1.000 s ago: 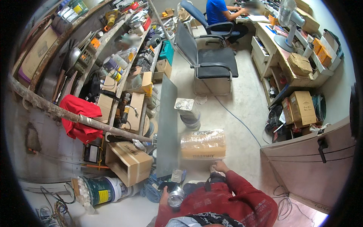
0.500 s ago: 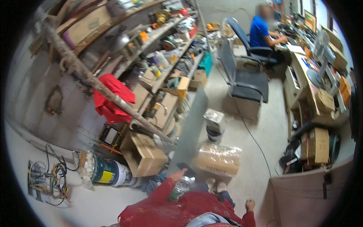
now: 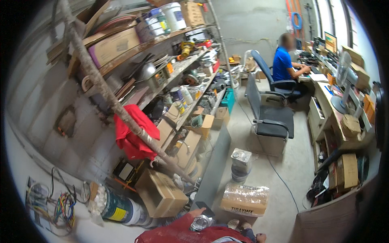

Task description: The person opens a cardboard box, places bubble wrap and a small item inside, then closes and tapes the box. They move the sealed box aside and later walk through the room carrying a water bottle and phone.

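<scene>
My left hand, in a red sleeve, reaches out at the lower middle of the picture. Its fingers close on the near edge of a dark flat object, whose kind is too small to tell. Just below lies a shiny silver round thing, close to my sleeve and partly covered by it. My right hand hangs low at the bottom edge, right of my feet. Its fingers are curled, and nothing shows in them.
A long grey panel and a taped carton lie ahead. Beyond the carton, a tin sits on a bucket. An open box and loaded shelves line the left. A cable crosses the floor; a person sits at a desk.
The view has tilted up, so the room sits lower and further right in the picture, and more upper shelf shows. Both my hands now appear nearer the bottom edge. The left stays at the dark object.
</scene>
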{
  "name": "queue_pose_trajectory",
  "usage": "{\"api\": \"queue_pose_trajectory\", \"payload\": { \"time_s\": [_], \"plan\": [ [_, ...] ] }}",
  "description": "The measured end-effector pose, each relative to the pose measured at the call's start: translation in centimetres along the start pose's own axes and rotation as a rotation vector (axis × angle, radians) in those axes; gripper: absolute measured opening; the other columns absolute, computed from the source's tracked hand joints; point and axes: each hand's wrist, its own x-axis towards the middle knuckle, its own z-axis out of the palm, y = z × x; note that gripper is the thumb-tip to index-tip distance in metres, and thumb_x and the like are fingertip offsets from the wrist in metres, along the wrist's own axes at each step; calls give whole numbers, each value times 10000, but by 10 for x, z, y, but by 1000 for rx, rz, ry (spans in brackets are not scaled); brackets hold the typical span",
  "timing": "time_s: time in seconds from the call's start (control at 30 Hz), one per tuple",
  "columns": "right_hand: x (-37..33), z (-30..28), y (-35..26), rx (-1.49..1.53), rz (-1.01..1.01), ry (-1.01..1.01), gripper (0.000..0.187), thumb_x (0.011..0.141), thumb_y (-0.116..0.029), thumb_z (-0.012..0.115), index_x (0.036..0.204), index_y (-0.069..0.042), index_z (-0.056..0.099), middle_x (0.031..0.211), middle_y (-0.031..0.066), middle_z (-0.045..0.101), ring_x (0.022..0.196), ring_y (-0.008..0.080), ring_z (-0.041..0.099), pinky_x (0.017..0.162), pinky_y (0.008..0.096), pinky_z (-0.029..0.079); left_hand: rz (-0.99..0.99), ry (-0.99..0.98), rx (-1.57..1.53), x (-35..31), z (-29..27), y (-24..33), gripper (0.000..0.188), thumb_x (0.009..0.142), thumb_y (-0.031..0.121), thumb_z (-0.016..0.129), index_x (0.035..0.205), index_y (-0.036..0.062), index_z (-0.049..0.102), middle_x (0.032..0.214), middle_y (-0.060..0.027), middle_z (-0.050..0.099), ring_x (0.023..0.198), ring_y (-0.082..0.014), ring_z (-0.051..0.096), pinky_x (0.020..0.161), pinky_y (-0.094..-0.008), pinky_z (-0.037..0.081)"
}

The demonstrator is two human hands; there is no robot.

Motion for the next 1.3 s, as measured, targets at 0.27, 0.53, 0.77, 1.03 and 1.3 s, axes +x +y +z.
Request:
{"api": "queue_pose_trajectory", "payload": {
  "time_s": [0.27,0.53,0.77,1.03,1.3],
  "plan": [
    [-23,-52,-132,-114,-160,115,295,839,-298,533,903,-46,672,948,214,645,913,403,598,817,483,485,-396,-210,-557,10,-26,-58,633,929,563,406,1276,46,524,1213,-186,572,1050,-306,559,945,-395,425],
    [-121,-75,-125,257,172,323,292,801,-272,524,916,-69,699,899,219,670,832,398,654,752,459,525,77,-286,531,28,6,16,824,895,627,357,1242,-104,514,1242,-294,548,1161,-359,533,973,-408,373],
    [-175,-46,-67,265,419,168,323,803,-279,556,928,-11,688,954,259,648,943,422,626,829,465,499,237,-318,851,81,30,90,812,908,617,394,1159,-138,561,1123,-342,592,1163,-430,534,999,-415,400],
    [-191,-46,22,91,295,219,371,845,-351,542,948,-23,681,933,267,639,921,436,612,805,495,486,371,-319,569,24,87,147,790,897,609,428,1063,-150,571,1013,-350,614,1024,-444,597,850,-464,448],
    [-157,-137,35,522,511,137,224,820,-188,566,887,-10,685,671,71,636,501,161,594,403,314,462,96,-257,667,23,140,104,680,931,557,413,1036,-75,643,1083,-296,623,1050,-432,593,881,-474,447]
  ]
}}
